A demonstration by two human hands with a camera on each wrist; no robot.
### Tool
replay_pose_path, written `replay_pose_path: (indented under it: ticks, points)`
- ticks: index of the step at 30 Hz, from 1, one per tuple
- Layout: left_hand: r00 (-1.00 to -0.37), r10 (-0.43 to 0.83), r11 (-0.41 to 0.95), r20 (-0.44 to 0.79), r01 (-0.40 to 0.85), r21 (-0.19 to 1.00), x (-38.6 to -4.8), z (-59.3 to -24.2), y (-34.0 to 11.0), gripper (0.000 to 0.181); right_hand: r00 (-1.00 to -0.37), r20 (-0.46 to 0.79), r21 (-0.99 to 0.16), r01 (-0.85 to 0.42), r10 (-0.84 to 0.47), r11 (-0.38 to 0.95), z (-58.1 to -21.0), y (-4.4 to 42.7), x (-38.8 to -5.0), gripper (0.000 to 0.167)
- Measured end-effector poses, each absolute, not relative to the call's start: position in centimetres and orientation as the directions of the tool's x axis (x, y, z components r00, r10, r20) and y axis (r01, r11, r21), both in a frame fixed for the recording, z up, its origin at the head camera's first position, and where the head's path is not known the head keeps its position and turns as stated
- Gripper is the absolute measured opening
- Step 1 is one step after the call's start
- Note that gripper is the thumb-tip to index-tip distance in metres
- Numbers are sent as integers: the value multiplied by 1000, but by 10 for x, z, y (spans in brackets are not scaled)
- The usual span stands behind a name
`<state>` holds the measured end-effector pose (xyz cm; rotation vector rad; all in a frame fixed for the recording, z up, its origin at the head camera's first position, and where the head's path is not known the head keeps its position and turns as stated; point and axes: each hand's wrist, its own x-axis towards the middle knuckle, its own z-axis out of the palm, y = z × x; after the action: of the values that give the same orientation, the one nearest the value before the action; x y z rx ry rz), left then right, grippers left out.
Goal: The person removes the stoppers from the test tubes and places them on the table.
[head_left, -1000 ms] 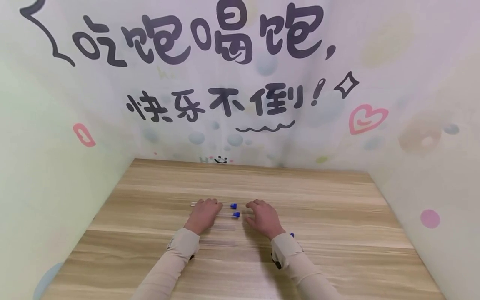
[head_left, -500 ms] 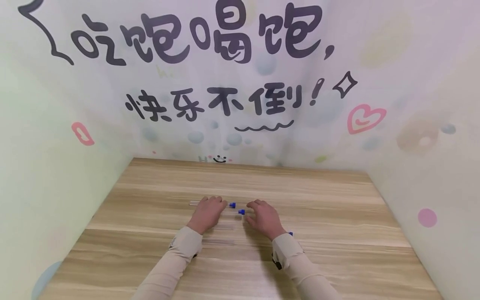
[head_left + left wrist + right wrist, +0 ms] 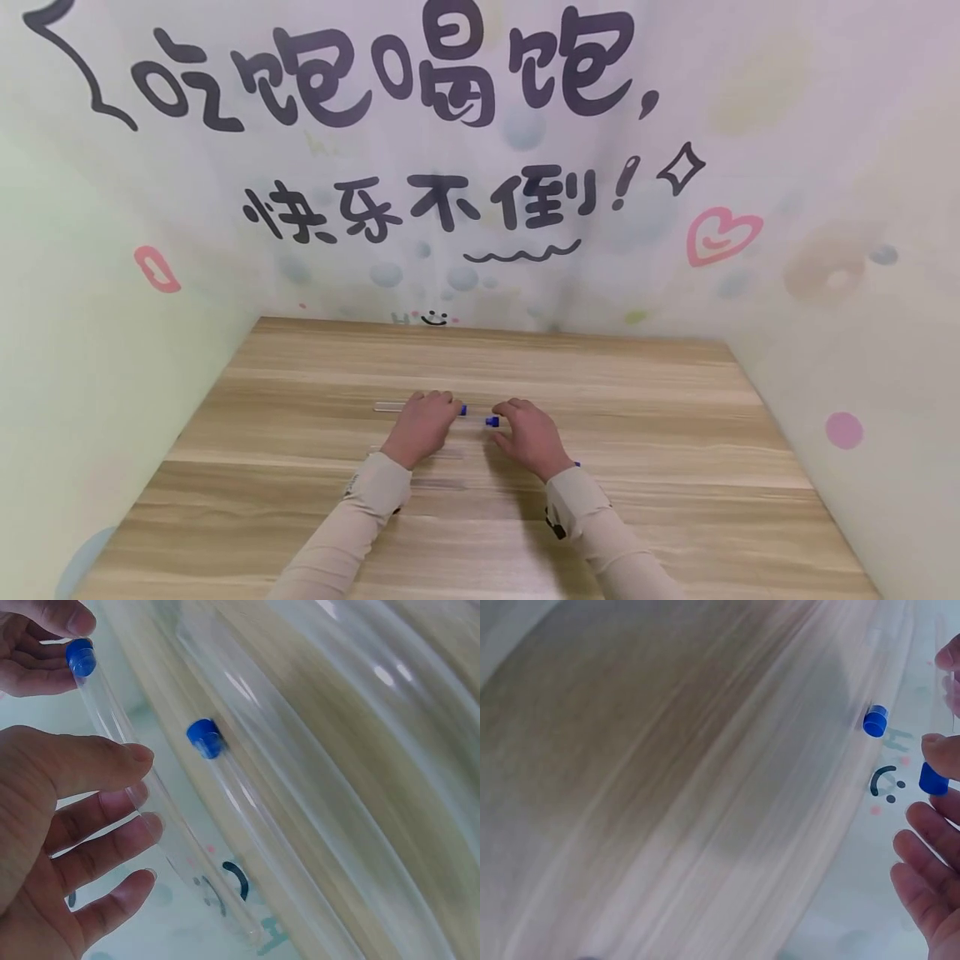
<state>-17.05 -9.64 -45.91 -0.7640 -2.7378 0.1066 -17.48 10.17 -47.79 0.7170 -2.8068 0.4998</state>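
My left hand (image 3: 423, 427) pinches a clear test tube (image 3: 111, 712) between thumb and fingers, partway along its length. The tube is raised off the table and points right. Its blue cap (image 3: 934, 781) sits between the thumb and forefinger of my right hand (image 3: 530, 437), which appear to touch it; the other right fingers are spread. A second clear test tube (image 3: 259, 817) with a blue cap (image 3: 204, 739) lies on the table behind the left hand, its middle hidden in the head view.
A small blue piece (image 3: 577, 464) shows beside the right cuff, mostly covered by the sleeve. The wood-grain table (image 3: 315, 358) meets a white wall (image 3: 360, 283) with black lettering at the back, and pale walls stand at both sides.
My left hand has moved right with the held test tube, bringing its blue cap up to the right fingers. The right hand has stayed nearly still. The view has shifted slightly.
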Motion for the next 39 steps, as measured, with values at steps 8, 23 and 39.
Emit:
replay_pose_path:
  ticks: [8, 23, 39]
  points:
    - [-773, 548, 836, 319, 519, -178, -167, -452, -89, 13, -828, 356, -292, -540, -434, 789, -475, 107, -171, 20]
    - [-747, 581, 809, 323, 572, -134, -164, -445, -81, 12, -855, 361, -374, -497, -371, 783, -464, 127, -161, 12]
    - [-698, 618, 776, 363, 617, -135, -160, -447, -84, 21, -787, 422, -336, -597, -450, 729, -470, 138, -160, 17]
